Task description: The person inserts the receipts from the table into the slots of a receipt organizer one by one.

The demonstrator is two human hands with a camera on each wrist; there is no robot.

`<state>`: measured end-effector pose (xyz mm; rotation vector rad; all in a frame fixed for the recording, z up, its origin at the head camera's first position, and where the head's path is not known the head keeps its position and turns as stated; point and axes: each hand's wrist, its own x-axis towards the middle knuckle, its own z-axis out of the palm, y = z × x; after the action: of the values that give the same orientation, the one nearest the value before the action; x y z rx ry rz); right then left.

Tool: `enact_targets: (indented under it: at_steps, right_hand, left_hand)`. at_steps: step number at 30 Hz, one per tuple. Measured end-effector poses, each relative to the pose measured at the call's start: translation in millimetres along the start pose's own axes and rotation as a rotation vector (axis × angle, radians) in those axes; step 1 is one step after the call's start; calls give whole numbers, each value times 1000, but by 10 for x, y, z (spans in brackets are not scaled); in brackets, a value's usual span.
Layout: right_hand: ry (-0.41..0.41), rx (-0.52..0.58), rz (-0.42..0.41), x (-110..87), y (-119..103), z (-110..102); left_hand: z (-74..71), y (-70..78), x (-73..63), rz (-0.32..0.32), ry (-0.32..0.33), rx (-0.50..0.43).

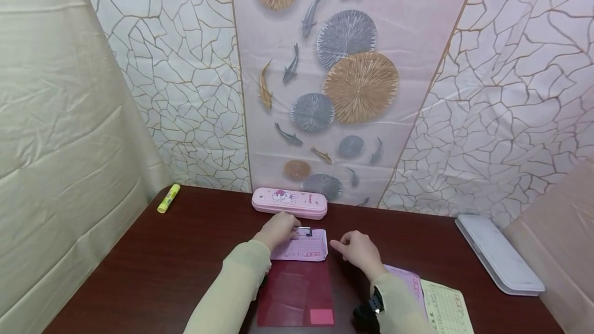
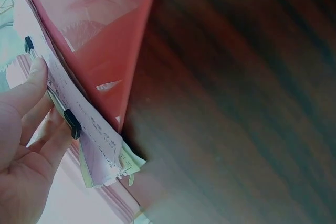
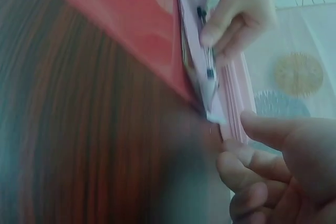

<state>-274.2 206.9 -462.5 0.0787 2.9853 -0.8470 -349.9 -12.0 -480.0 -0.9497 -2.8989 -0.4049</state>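
Observation:
A translucent red clipboard [image 1: 294, 287] lies on the table in front of the person. Pink and yellow printed slips [image 1: 303, 249] lie across its top end, by a metal clip [image 1: 304, 231] with black ends [image 2: 72, 123]. The left hand [image 1: 277, 232] pinches this clip, thumb on the near side and fingers behind, as the left wrist view shows. Just right of the slips, the right hand [image 1: 359, 252] hovers with loosely bent fingers and holds nothing. In the right wrist view its thumb and forefinger [image 3: 251, 156] stand apart, near the corner of the slips.
A pink pencil case [image 1: 290, 203] sits right behind the clipboard. More pink slips [image 1: 408, 283] and yellow slips [image 1: 447, 307] lie at the right forearm. A yellow glue stick [image 1: 168, 198] is at the far left, a white flat case [image 1: 498, 255] at the right edge.

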Motion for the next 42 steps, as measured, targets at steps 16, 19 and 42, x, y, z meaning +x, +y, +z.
enact_targets:
  at_steps: [16, 19, 42]
  right_hand:
    - [10, 0, -38, -248, 370, -262]
    - [33, 19, -60, -286, 442, -306]
    - [150, -101, -156, -590, 1087, -596]
  left_hand:
    - [21, -24, 24, 21, 10, 31]
    - [20, -23, 22, 22, 16, 33]
    - [-20, 40, -27, -97, -41, -36]
